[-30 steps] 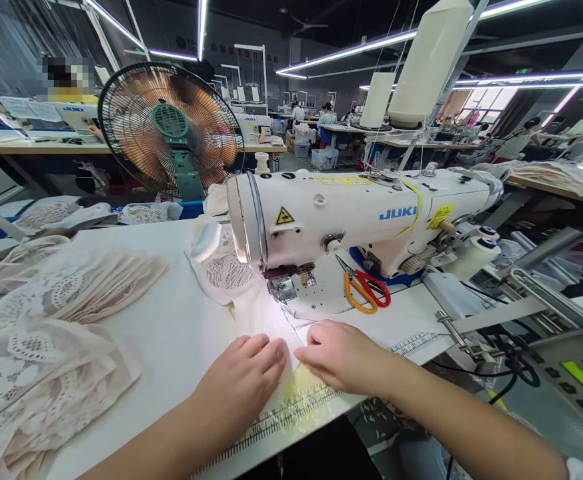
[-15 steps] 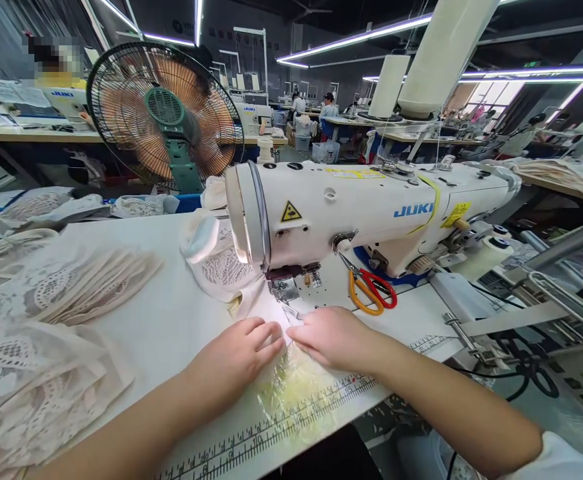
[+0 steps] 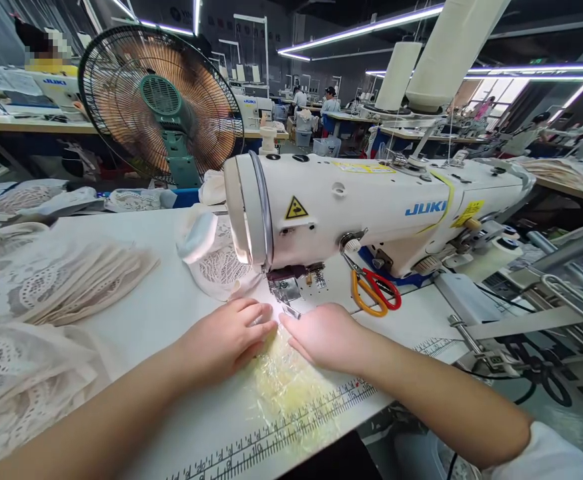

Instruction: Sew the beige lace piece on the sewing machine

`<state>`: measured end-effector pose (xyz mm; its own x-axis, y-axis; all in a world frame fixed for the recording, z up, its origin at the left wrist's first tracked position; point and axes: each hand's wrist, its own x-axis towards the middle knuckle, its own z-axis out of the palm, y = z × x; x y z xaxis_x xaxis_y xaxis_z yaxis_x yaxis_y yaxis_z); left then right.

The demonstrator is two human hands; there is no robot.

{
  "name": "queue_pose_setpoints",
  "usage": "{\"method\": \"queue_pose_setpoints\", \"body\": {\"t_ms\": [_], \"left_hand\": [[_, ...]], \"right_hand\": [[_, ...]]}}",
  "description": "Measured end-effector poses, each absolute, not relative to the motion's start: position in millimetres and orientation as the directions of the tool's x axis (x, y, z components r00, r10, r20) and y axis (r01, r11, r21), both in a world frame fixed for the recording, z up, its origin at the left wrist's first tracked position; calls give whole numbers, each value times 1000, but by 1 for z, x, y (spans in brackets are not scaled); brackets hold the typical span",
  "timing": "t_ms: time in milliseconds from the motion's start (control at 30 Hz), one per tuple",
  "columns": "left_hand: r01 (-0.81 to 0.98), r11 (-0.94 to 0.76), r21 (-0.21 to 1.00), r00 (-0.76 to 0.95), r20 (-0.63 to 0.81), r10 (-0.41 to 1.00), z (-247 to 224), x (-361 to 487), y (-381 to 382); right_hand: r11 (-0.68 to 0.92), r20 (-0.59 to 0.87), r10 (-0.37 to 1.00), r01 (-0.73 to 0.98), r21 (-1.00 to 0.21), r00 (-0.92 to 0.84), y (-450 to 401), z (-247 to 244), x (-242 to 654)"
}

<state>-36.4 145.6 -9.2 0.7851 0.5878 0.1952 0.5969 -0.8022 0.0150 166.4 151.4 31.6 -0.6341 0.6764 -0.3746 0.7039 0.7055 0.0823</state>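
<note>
A white lace garment piece [image 3: 221, 268] lies under the needle end of the white sewing machine [image 3: 321, 213], its near edge running toward my fingers. My left hand [image 3: 229, 333] is closed on that near edge, fingers bent and pressed together. Opposite it, my right hand [image 3: 324, 337] is closed with thumb and fingertips at the same edge, just in front of the presser foot [image 3: 286, 290]. A small metal part [image 3: 290, 311] sits by its index finger; whether the hand touches it, I cannot tell. Both fingertips partly hide the fabric.
Scissors with orange and red handles [image 3: 377, 293] lie under the machine arm. Beige lace pieces [image 3: 36, 360] are heaped at left. Clear film [image 3: 291, 387] covers part of the table near a printed ruler [image 3: 256, 443]. Beyond stands a large fan [image 3: 161, 107]; people work farther back.
Both hands have shifted slightly left, and less of the fabric's near edge shows between them. The clear film is more exposed. The camera view has shifted a little.
</note>
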Motion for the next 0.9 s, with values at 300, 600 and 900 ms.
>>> {"method": "queue_pose_setpoints", "body": {"t_ms": [300, 600, 900], "left_hand": [[614, -788, -44, 782, 168, 600, -9, -42, 161], [655, -739, -156, 755, 127, 643, -2, -43, 174], [736, -628, -251, 675, 207, 708, -3, -50, 178]], "right_hand": [[663, -434, 702, 741, 109, -565, 150, 36, 152], [649, -390, 722, 755, 95, -571, 149, 28, 154], [678, -283, 704, 735, -5, -652, 146, 13, 161]]}}
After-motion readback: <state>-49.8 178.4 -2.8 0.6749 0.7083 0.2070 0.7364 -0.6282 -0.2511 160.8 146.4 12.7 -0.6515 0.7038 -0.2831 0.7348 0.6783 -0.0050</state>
